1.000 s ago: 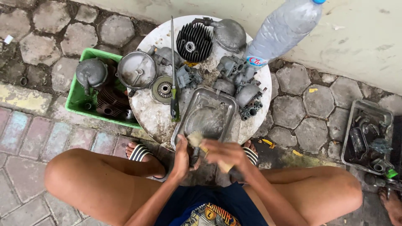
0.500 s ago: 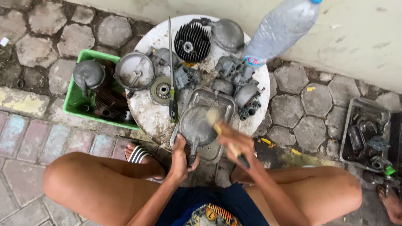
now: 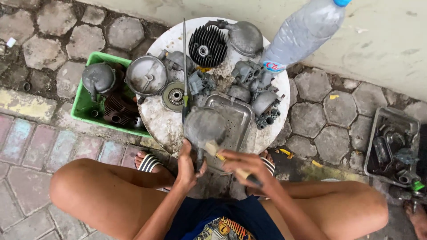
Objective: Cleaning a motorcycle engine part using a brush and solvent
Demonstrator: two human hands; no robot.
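engine cover (image 3: 204, 126) above left hand (image 3: 189, 166) grip, brush (image 3: 229, 162) in right hand (image 3: 244, 166)

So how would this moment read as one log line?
left hand: holds grey engine part | right hand: brush on part | over metal tray, round table

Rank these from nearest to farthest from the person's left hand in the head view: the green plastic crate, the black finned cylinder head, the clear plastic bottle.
From the left hand:
1. Green plastic crate, up and to the left, beside the round table.
2. Black finned cylinder head, straight ahead at the table's far edge.
3. Clear plastic bottle, far upper right, by the wall.
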